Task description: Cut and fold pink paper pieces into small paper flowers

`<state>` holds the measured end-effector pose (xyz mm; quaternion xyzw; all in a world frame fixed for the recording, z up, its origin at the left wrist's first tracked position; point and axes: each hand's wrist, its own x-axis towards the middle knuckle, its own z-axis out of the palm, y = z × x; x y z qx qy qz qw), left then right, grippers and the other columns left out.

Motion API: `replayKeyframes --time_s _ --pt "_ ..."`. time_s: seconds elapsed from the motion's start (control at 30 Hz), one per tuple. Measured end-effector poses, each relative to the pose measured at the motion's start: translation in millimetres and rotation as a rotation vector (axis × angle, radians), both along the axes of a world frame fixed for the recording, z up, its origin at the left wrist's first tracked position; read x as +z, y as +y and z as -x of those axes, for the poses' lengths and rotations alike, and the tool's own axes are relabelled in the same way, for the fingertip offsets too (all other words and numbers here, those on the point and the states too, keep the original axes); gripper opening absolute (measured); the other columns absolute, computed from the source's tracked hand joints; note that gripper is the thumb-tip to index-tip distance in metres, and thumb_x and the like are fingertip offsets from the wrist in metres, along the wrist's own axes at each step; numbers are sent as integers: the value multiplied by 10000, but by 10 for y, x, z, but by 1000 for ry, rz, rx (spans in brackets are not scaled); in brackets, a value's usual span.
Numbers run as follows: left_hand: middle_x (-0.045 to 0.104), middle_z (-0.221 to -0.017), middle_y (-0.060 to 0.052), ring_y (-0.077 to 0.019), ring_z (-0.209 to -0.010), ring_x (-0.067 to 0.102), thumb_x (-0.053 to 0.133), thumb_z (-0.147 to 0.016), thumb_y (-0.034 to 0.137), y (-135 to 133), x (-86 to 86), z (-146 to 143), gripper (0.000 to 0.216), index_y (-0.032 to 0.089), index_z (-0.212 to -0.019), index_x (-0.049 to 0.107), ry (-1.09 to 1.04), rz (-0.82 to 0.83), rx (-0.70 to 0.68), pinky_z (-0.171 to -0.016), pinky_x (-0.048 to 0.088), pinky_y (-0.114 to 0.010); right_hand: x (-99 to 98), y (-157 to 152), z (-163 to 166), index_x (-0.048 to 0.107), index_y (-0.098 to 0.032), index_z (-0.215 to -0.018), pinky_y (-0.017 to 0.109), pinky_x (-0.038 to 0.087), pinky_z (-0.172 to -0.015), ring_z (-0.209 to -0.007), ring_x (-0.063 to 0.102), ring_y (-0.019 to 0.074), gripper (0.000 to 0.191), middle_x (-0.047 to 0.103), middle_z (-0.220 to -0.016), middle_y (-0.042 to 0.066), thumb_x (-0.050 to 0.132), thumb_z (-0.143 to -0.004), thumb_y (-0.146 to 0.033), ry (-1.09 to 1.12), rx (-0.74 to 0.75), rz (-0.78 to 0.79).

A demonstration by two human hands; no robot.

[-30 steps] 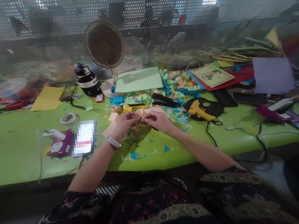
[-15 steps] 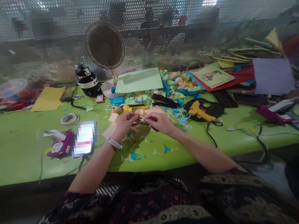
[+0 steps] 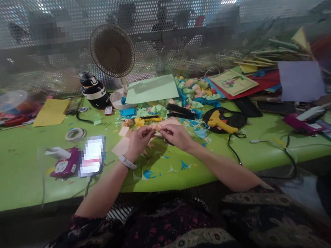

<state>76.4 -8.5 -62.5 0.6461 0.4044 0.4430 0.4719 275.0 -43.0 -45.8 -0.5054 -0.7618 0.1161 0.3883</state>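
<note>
Both hands meet over the front middle of the green-covered table (image 3: pixel 171 178). My left hand (image 3: pixel 139 140), with a white watch (image 3: pixel 127 162) on its wrist, pinches a small peach paper piece (image 3: pixel 155 127) between thumb and fingers. From the other side my right hand (image 3: pixel 176 135) pinches the same piece. Its exact shape is mostly hidden by my fingers. Peach paper sheets (image 3: pixel 122 146) lie under and beside my left hand. Just behind the hands are a yellow craft knife (image 3: pixel 153 119) and a yellow crumpled paper bit (image 3: pixel 139 122).
Behind lie a black stapler (image 3: pixel 181 111), a pile of coloured paper bits (image 3: pixel 193 91) and a pale green sheet (image 3: pixel 151 89). A yellow glue gun (image 3: pixel 221 122) rests at right. A lit phone (image 3: pixel 92 155), tape roll (image 3: pixel 75 134), black bottle (image 3: pixel 94 91) and fan (image 3: pixel 112 50) stand left.
The fingertips have shifted slightly around the peach paper, and more of it shows between them. The whole view has turned a little, so the table's things sit slightly further left.
</note>
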Motion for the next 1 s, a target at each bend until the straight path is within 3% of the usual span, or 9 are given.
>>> replayKeyframes --time_s 0.33,0.43,0.6,0.7,1.0 --pt "725 -736 -54 -185 -679 663 700 -844 473 33 6 28 307 168 -814 711 158 -284 49 -587 507 -264 -43 38 -24 768 -247 -962 365 543 -769 -866 683 232 215 762 -919 69 583 -969 -357 32 64 -184" --pt "722 -733 -55 -189 -679 668 708 -836 471 46 -15 24 303 169 -811 710 125 -269 39 -587 517 -271 -32 27 -15 766 -252 -938 388 542 -794 -898 663 236 192 726 -918 75 606 -959 -355 -3 57 -250" --pt "737 -764 -71 -197 -699 685 738 -814 474 52 -48 1 313 164 -850 724 33 -196 9 -633 561 -302 -47 43 -31 763 -249 -913 488 498 -961 -1107 630 281 128 685 -1138 106 660 -926 -324 -24 -21 -332" --pt "748 -792 -78 -197 -719 694 748 -805 494 40 -43 -7 342 159 -869 730 -15 -148 -18 -663 579 -313 -59 60 -42 753 -248 -898 514 476 -1000 -1170 612 291 120 676 -1226 101 660 -926 -319 -28 -12 -312" --pt "763 -845 -78 -181 -757 709 737 -821 516 -13 36 -1 377 150 -911 750 -62 -24 -78 -752 599 -324 -39 52 -46 740 -251 -885 527 474 -1007 -1146 630 285 109 706 -1195 85 650 -923 -298 40 -2 -210"
